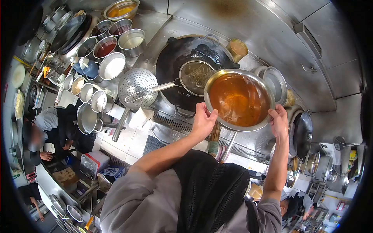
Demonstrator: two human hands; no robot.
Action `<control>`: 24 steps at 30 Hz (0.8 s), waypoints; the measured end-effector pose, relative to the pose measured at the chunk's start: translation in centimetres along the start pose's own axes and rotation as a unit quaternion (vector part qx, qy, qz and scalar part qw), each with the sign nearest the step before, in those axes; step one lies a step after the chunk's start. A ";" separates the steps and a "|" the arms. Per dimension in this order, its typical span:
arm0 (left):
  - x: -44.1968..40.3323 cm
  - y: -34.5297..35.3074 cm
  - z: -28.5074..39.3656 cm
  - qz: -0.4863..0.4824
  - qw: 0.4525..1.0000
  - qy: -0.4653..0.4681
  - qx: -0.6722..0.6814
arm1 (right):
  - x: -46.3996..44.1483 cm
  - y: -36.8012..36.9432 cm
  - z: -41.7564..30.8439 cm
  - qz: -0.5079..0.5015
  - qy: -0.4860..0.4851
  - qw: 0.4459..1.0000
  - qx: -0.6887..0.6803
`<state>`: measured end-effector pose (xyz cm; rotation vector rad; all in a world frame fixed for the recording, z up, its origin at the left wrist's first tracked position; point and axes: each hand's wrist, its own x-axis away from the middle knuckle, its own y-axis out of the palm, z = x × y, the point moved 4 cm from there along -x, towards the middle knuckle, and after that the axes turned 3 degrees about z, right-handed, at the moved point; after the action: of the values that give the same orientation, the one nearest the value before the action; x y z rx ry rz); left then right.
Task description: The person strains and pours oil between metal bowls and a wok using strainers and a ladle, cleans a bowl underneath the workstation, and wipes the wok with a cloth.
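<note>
Between my two hands is a wide metal bowl (268,97) with amber-brown liquid (237,101) in it. My left hand (204,120) grips the rim at its near left side. On the right side of the rim, my right hand (279,119) is closed as well. The bowl is beside a large black wok (167,64), overlapping its right edge in view. A fine mesh strainer (196,77) lies over the wok, with dark bits in its mesh. Its handle crosses a perforated ladle (136,87) on the left.
Metal pots of sauces and powders (105,47) crowd the left counter. A bamboo brush (214,139) stands below the bowl. Stacked metal bowls (276,83) and a tin can (237,49) sit behind it. Another wok (303,134) is at right. A co-worker (50,128) stands at far left.
</note>
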<state>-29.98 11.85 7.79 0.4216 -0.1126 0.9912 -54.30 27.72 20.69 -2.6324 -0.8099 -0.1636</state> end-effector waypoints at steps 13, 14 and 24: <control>0.4 0.6 -0.4 -0.036 0.999 -0.003 -0.002 | 0.8 -1.4 0.5 0.035 -0.023 0.999 0.029; 0.5 0.6 -0.2 -0.037 0.999 -0.005 0.002 | 0.9 -1.5 0.4 0.042 -0.025 0.998 0.029; -0.6 1.3 -0.5 -0.039 0.999 -0.013 0.020 | 0.8 -1.3 -0.1 0.093 -0.014 0.995 0.041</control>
<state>-31.38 12.19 7.57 0.4718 -0.0995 0.9133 -54.40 29.06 21.39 -2.6192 -0.5635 -0.0421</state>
